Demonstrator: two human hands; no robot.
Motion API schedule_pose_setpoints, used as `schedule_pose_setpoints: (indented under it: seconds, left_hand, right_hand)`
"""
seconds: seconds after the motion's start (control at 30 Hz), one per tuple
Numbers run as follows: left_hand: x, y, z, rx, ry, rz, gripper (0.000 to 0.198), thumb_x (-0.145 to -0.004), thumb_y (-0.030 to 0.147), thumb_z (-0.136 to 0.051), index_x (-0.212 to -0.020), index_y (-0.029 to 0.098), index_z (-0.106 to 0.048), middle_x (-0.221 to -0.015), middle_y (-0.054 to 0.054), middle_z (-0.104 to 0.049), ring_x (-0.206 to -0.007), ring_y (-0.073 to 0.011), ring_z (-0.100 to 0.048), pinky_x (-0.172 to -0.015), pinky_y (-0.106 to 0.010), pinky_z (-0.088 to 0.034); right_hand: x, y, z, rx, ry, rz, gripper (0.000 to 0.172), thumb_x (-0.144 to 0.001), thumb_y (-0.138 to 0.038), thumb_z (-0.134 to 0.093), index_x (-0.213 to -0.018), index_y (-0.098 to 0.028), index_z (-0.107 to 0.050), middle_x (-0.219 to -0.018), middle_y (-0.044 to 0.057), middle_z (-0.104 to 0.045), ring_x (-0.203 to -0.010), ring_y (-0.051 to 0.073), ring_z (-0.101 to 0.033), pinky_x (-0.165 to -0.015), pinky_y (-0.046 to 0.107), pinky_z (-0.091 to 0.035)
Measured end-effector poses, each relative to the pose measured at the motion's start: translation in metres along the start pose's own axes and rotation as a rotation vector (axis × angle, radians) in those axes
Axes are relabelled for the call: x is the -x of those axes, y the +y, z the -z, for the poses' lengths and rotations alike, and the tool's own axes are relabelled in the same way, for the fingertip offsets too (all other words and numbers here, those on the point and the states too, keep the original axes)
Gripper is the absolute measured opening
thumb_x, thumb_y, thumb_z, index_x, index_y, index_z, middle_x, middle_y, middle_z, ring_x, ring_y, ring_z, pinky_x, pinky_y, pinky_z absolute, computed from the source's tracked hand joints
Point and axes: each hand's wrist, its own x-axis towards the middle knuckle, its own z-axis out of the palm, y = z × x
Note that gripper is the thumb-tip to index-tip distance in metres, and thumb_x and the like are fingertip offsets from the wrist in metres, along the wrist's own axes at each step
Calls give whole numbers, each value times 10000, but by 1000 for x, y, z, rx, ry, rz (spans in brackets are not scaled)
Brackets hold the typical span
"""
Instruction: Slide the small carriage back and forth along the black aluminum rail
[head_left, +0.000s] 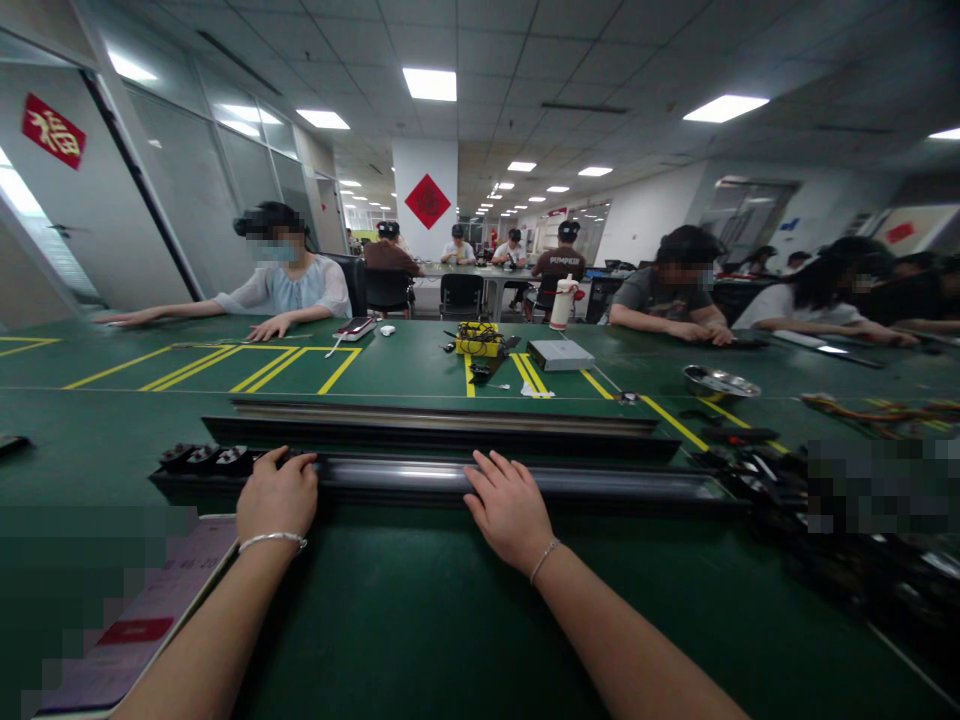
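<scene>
A long black metal channel (600, 484) with a shiny inner face lies crosswise on the green table in front of me. At its left end sit several small black parts with metallic tops (202, 456). My left hand (277, 495) is at the channel beside these parts, fingers bent and closed over its edge. What those fingers grip is mostly hidden. My right hand (514, 508) rests on the middle of the channel with its fingers stretched out and apart. Just behind lies a second long dark rail (450, 425), parallel to the first.
A phone or tablet (150, 610) lies at the left front. Black parts (847, 560) are piled at the right. Farther back are a metal bowl (720, 382), a grey box (560, 355), a yellow box with cables (478, 338) and a white bottle (562, 303). Several people sit around.
</scene>
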Motion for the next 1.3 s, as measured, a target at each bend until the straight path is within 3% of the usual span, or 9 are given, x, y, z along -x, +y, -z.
schedule_pose_setpoints:
  seconds: [0.47, 0.63, 0.77, 1.3]
  left_hand:
    - [1, 1, 4, 7, -31, -8, 319, -791, 319, -366, -925, 250, -647, -1173, -94, -469, -1015, -242, -515, -871, -385, -422]
    - [2, 7, 11, -1, -41, 2, 369, -801, 310, -351, -1116, 256, -535, -1150, -112, -488, -1001, -258, -520, -830, -399, -435]
    - [3, 12, 16, -4, -44, 26, 425, -800, 298, -366, -1201, 178, -445, -1120, -142, -509, -968, -265, -535, -818, -390, -433]
    - [0, 10, 12, 24, -44, 51, 438, -792, 306, -377, -1181, 111, -425, -1115, -158, -520, -1067, -262, -481, -894, -370, -391]
  right_hand:
    - [0, -1, 0, 16, 3, 5, 376, -864, -390, -328, -1193, -278, -471, -1327, 5, -398, -1208, 204, -320, -956, 385, -243]
    - [1, -1, 1, 13, 0, 2, 378, -864, -385, -327, -1195, -276, -474, -1328, 10, -396, -1208, 212, -321, -955, 389, -242]
    - [0, -1, 2, 19, -8, 1, 379, -861, -382, -337, -1197, -273, -474, -1329, 11, -396, -1210, 207, -317, -957, 386, -240]
    - [1, 0, 1, 12, -5, 6, 376, -860, -383, -341, -1196, -275, -471, -1328, 11, -397, -1207, 206, -320, -956, 381, -238]
